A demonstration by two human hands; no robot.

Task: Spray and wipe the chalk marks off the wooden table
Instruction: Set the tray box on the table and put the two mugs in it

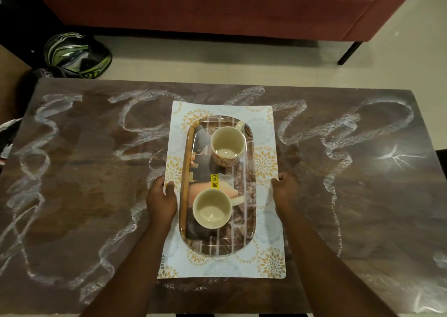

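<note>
White chalk marks (46, 133) loop across the wooden table (362, 195), which fills the middle and lower frame. At centre lies a patterned placemat (268, 239) bearing a tray (250, 220) with two cups. The left hand (161, 199) and right hand (285, 191) each pinch a side edge of the placemat.

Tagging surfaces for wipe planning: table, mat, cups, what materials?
Table: dark wood-look, glossy; it mirrors a lamp. Mat: thin printed sheet, likely plastic or paper. Cups: glazed ceramic, probably; cream, shiny inside.
</note>
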